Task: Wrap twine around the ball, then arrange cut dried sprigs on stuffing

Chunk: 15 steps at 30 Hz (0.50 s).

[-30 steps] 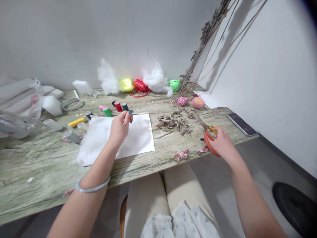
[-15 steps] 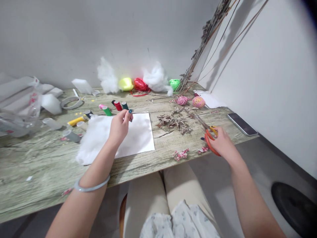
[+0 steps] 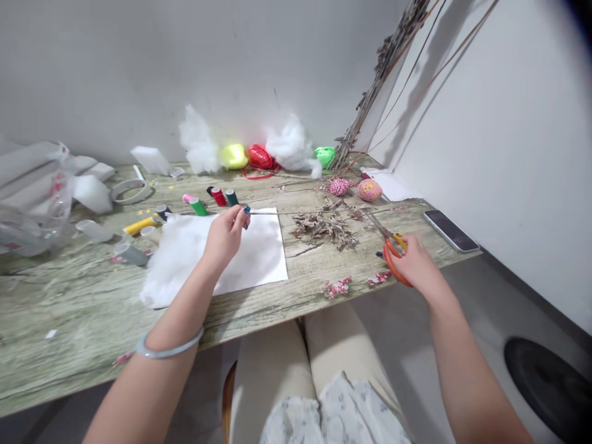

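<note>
Pinching hand: the left hand (image 3: pixel 225 235) hovers over the far edge of the white sheet (image 3: pixel 259 250), thumb and forefinger closed on the end of a thin twig (image 3: pixel 305 213).
Twig: a dark, thread-thin stem running from those fingertips off the sheet's far right corner toward the scissors (image 3: pixel 391 246), held just above the wood.
Cutting hand: the right hand (image 3: pixel 416 265) sits well to the right of the sheet, near the table's front edge, fingers curled through the orange handles and gripping them.
Scissors: blades point up and away toward the sheet's side, tips near the far end of the twig; whether they touch it I cannot tell.
Sheet: lies flat on the wooden table (image 3: pixel 69 308), its left half covered by a pad of white stuffing (image 3: pixel 173 253).
Dried sprigs: a brown heap (image 3: pixel 326 228) just right of the sheet, between it and the scissors.
Spools: green, red and dark thread spools (image 3: pixel 215 198) stand just beyond the sheet's far edge.
Pink bits: small blossoms (image 3: pixel 337 287) right of the sheet's near corner.
Phone: a dark phone (image 3: pixel 451 230) lies far right of the sheet, past the scissors, by the wall.
Bracelet: a pale bangle (image 3: pixel 169 348) circles the left wrist, nearer than the sheet.
</note>
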Motion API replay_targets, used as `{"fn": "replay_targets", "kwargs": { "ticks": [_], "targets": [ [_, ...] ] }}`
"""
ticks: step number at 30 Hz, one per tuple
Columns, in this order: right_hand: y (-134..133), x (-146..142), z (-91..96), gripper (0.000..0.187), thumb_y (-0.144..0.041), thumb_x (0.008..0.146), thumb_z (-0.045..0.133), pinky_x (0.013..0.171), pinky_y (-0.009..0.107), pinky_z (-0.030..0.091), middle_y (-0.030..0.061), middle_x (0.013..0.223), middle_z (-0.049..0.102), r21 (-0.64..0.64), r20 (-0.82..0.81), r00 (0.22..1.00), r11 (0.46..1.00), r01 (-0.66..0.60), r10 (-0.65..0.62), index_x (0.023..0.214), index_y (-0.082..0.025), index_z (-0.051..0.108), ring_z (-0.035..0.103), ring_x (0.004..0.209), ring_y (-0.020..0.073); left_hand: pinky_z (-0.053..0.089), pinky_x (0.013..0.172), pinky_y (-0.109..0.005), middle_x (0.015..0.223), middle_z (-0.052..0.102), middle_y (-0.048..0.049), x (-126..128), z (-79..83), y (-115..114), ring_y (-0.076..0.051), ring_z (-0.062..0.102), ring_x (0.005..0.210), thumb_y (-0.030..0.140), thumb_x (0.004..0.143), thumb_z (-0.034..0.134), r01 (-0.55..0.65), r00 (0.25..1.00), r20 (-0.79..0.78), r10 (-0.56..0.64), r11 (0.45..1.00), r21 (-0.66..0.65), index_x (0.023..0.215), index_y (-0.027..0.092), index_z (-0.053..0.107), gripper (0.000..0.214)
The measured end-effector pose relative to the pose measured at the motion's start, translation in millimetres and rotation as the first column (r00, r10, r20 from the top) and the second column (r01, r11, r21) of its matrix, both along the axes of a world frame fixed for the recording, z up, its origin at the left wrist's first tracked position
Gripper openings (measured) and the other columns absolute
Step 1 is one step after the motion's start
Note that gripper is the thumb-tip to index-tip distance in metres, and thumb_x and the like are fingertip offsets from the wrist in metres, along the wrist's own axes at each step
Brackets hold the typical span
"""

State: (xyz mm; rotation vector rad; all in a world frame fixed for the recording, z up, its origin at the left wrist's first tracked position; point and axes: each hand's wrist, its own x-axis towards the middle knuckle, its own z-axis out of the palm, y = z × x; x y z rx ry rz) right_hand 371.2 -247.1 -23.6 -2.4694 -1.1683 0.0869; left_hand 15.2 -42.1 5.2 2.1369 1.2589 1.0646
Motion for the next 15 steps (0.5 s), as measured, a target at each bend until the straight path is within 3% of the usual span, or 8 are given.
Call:
{"fn": "replay_targets", "kwargs": {
  "ticks": [10, 15],
  "targets": [
    [1.7, -5.7, 4.7, 0.051, -0.054, 0.083, 0.054, 0.087, 0.041, 0.047, 0.0194, 0.115, 0.064, -0.028, 0.04, 0.995, 0.995, -0.096, 0.097, 0.116, -0.016, 0.052, 0.061, 0.108, 0.0328, 0.033, 0.058, -0.026, 0.061, 0.051, 0.0005, 1.0, 0.3, -2.5, -0.014, 0.045, 0.058, 0.03, 0.092, 0.042, 0.018, 1.0, -0.025, -0.018, 1.0, -0.009, 0.065, 0.02, 0.048, 0.03],
    [0.4, -7.0, 5.3, 0.05, -0.054, 0.082, 0.057, 0.085, 0.04, 0.047, 0.0184, 0.113, 0.064, -0.076, 0.089, 0.991, 0.993, -0.092, 0.099, 0.115, -0.017, 0.053, 0.061, 0.107, 0.0327, 0.037, 0.064, -0.026, 0.066, 0.056, -0.0014, -1.1, -1.7, -0.9, -0.016, 0.051, 0.066, 0.026, 0.092, 0.042, -0.02, 0.998, -0.053, 0.023, 0.999, 0.046, 0.066, 0.021, 0.048, 0.027]
  ]
}}
